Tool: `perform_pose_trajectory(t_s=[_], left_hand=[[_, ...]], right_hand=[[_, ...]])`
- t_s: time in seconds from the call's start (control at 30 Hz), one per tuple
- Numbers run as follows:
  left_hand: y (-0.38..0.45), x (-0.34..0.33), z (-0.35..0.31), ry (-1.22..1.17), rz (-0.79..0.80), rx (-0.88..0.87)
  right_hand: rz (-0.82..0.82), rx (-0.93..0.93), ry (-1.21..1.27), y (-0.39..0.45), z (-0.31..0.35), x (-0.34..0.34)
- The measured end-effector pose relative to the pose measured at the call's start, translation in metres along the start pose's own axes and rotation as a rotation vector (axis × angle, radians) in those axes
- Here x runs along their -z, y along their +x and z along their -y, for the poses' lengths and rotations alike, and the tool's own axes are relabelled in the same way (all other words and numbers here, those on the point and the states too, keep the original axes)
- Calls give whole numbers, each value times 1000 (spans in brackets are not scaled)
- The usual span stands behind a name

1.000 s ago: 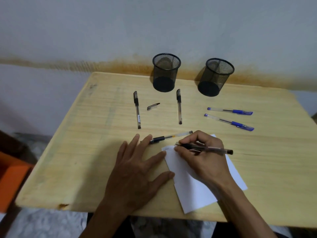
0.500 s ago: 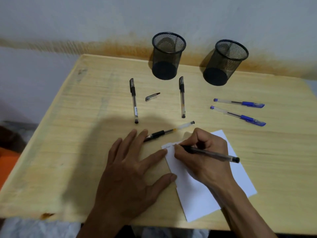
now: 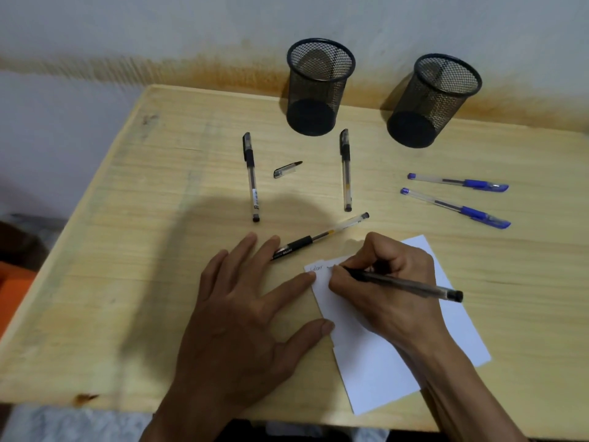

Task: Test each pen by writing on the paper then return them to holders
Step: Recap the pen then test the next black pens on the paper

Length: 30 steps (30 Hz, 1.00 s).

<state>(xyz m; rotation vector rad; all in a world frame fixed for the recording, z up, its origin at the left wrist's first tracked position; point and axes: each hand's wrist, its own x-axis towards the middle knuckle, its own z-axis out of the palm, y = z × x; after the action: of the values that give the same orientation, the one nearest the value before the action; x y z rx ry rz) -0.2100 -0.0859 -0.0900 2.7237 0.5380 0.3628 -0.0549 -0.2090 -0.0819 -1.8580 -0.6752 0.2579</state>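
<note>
My right hand (image 3: 385, 291) grips an uncapped black pen (image 3: 411, 285), its tip on the top left of the white paper (image 3: 382, 374), where a little writing shows. My left hand (image 3: 251, 317) lies flat with spread fingers, index finger and thumb touching the paper's left edge. A black pen (image 3: 318, 237) lies just beyond my left fingertips. Two capped black pens (image 3: 250, 177) (image 3: 345, 170) and a loose cap (image 3: 287, 169) lie farther back. Two blue pens (image 3: 459, 182) (image 3: 455, 208) lie at the right. Two black mesh holders (image 3: 318, 87) (image 3: 435, 100) stand at the back, with nothing showing inside.
The wooden table (image 3: 127, 282) stands against a stained wall (image 3: 191, 33). Its left edge drops to the floor, where an orange object (image 3: 12, 291) sits. The near edge of the table runs just below my wrists.
The view has tilted and closed in on the table. My right hand keeps the pen on the paper, with its rear end swung lower; the left hand stays flat at the paper's edge.
</note>
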Motion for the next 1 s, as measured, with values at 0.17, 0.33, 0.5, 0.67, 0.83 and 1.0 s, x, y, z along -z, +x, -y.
perform_pose_trajectory(t_s=[0.17,0.33,0.5,0.67,0.83,1.0], left_hand=[[0,0,1,6,13,5],[0,1,0,4,17,7],[-1,1,1,8,19,7],[-1,1,0,7,7,3],[-1,-1,2,20,11,-1],[-1,-2,2,12,-8,-6]], right_hand=[[-4,5,-9,2,1,0],[-18,33,-48,3,1,0],[-29,22,-40,2,3,0],[-33,14,-53,3,3,1],[-30,-1,-8,2,3,2],[-38,-4,1,2,3,3]])
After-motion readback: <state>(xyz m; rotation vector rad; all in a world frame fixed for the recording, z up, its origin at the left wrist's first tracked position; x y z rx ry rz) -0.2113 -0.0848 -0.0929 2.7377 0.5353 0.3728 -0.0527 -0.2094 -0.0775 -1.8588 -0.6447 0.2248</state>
